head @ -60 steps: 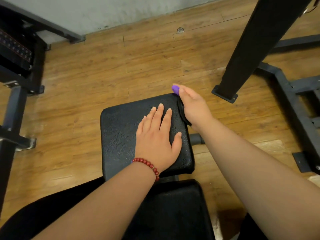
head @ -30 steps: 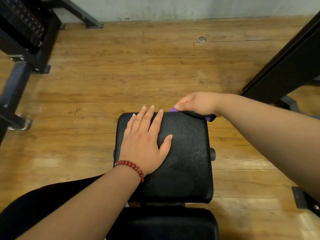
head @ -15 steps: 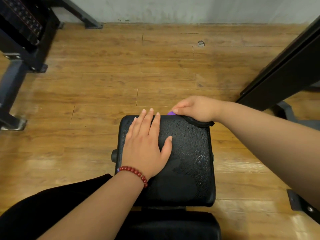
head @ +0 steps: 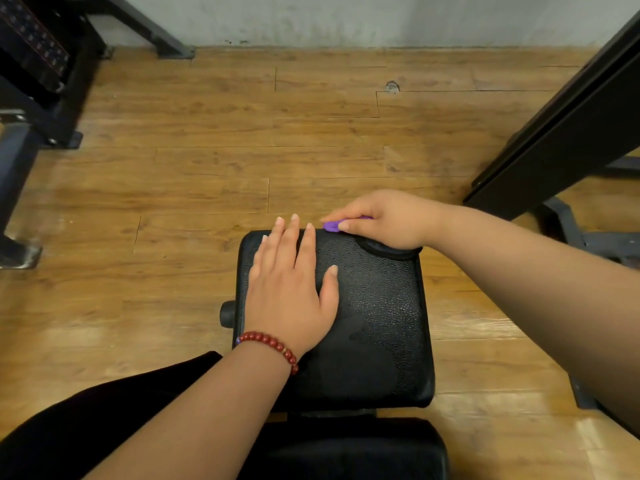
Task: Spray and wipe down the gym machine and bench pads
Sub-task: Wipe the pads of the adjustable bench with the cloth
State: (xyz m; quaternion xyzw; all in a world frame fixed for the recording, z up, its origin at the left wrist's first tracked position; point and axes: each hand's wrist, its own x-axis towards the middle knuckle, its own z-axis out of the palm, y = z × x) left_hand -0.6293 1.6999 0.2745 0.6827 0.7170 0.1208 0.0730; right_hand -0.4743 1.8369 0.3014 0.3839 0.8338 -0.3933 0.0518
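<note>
The black bench pad (head: 381, 306) stands over a wooden plank floor (head: 207, 168), with a second dark pad (head: 346, 452) just near of it. On the pad's left half a left hand (head: 287, 289) lies flat, fingers straight. At its far right corner a right hand (head: 384, 220) pinches a small purple item (head: 331, 226) (I cannot tell what it is). Black machine frames (head: 554, 150) stand on the floor at far left and right.

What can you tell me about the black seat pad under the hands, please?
The seat pad is a squarish black cushion with rounded corners and a pebbled, leather-like cover, lying flat. The left hand rests flat on its left half. The right hand holds a purple-and-black tool at its far right edge. A black knob juts from its left side.
</note>
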